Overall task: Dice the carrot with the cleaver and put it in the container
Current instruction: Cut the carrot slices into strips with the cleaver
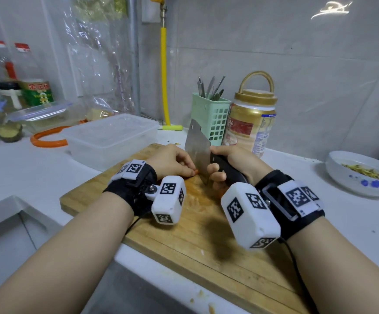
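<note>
Right hand (230,165) wraps the black handle of the cleaver (197,147), blade upright, edge down near the board. Left hand (172,160) pinches the carrot (195,172) just left of the blade, fingertips curled in. Hands sit close together, blade between them.

Carrot: only a small orange stub shows past the fingers; rest hidden. Orange smear on the wooden cutting board (184,234) near the blade.

To cut well, I'd keep knuckles against the blade flat, tips tucked, short even strokes; the stub is small, so slip risk is high.

Clear plastic container (109,138) sits far left of the board, open and apparently empty.
</note>
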